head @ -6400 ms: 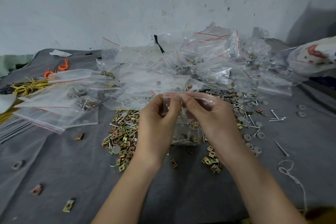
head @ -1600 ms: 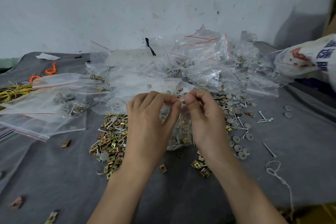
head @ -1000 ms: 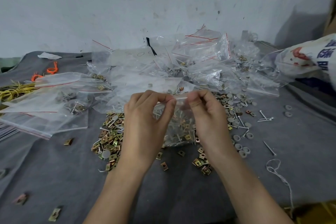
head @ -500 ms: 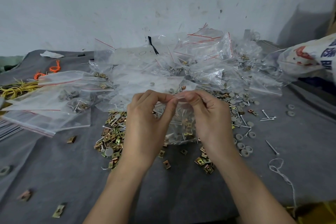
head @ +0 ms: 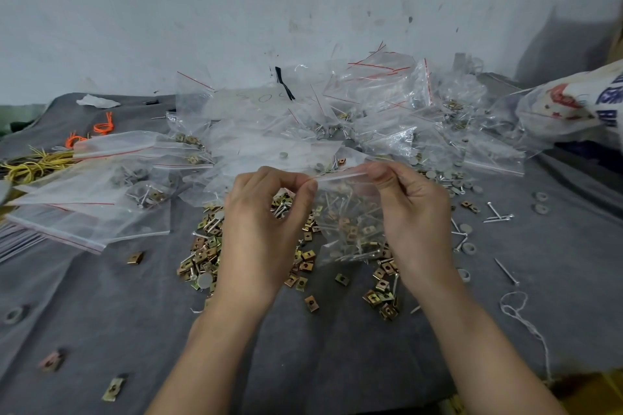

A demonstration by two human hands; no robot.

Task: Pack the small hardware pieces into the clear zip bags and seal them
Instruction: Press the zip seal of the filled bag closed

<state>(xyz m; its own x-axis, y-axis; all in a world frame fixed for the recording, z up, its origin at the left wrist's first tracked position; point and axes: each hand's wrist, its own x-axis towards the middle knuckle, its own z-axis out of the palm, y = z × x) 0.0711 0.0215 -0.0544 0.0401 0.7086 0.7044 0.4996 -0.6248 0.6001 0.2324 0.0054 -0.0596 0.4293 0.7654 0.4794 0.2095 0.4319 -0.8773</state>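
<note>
Grey cloth-covered surface (head: 320, 364), nearest edge: stray clips (head: 114, 389) at lower left, a white string (head: 517, 312) at lower right. Left hand (head: 259, 229) — grip closed to a pinch, thumb and forefinger on the left end of the red-lined top strip of the zip bag (head: 349, 222). Right hand (head: 416, 212) — grip likewise pinched, on the right end of the same strip. The zip bag: clear, held between the two hands above the surface, hanging from its top edge, with nails, brass clips and grey washers in its lower part; whether the strip is fully sealed cannot be told. Beneath and left of the hands: pile of brass clips (head: 204, 254), loose, mixed with a few nails. To the right: loose washers (head: 469, 249) and loose nails (head: 498, 217), scattered. Mid-left: filled bags (head: 101, 192), lying flat and overlapping. Behind the hands: heap of bags (head: 354, 118). Far left: yellow wires (head: 33, 163), orange ties (head: 104, 126). Far right: printed sack (head: 573, 104). Rear: pale wall (head: 236, 10).
</note>
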